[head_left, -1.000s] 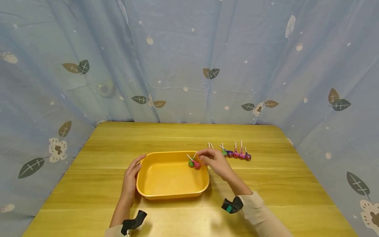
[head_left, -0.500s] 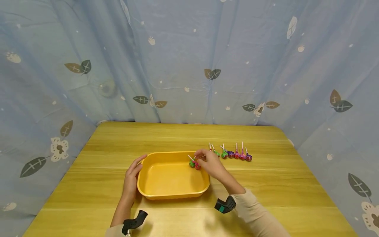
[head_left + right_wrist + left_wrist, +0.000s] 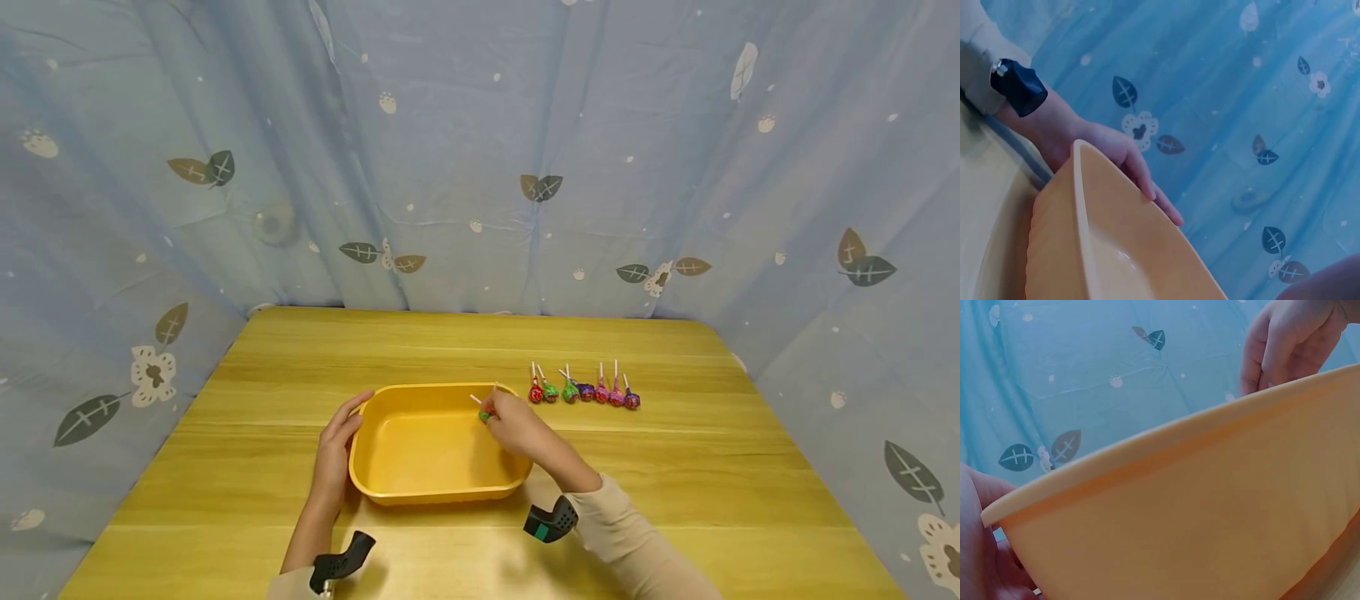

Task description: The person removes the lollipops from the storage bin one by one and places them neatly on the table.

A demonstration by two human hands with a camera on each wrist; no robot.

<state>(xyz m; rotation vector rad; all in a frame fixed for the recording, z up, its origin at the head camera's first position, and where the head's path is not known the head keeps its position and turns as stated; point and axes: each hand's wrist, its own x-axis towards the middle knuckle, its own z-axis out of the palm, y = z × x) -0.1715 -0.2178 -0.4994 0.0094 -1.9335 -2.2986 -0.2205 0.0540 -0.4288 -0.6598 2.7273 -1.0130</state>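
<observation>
A yellow tub point(image 3: 435, 497) stands on the wooden table. My left hand point(image 3: 332, 454) lies along its left wall, fingers stretched along the rim; the right wrist view also shows this hand point(image 3: 1110, 147) against the outside of the tub point(image 3: 1054, 250). Inside the tub's right end, my right hand point(image 3: 516, 425) pinches a lollipop whose head its fingers cover; a white stick point(image 3: 476, 399) pokes out left of the fingers. A green lollipop point(image 3: 484, 416) shows partly beneath the fingertips. In the left wrist view, the tub's wall point(image 3: 1197, 506) hides the right fingertips.
Several wrapped lollipops lie in a loose row right of the tub, from a red one point(image 3: 536, 393) to a purple one point(image 3: 632, 401), sticks pointing away. The table point(image 3: 675, 467) ends at a blue patterned curtain point(image 3: 450, 167) behind and at both sides.
My right hand has moved left and down from the tub's right rim onto the lollipops inside, covering the pink-red one. The row's left end has come into view. The left hand stays put.
</observation>
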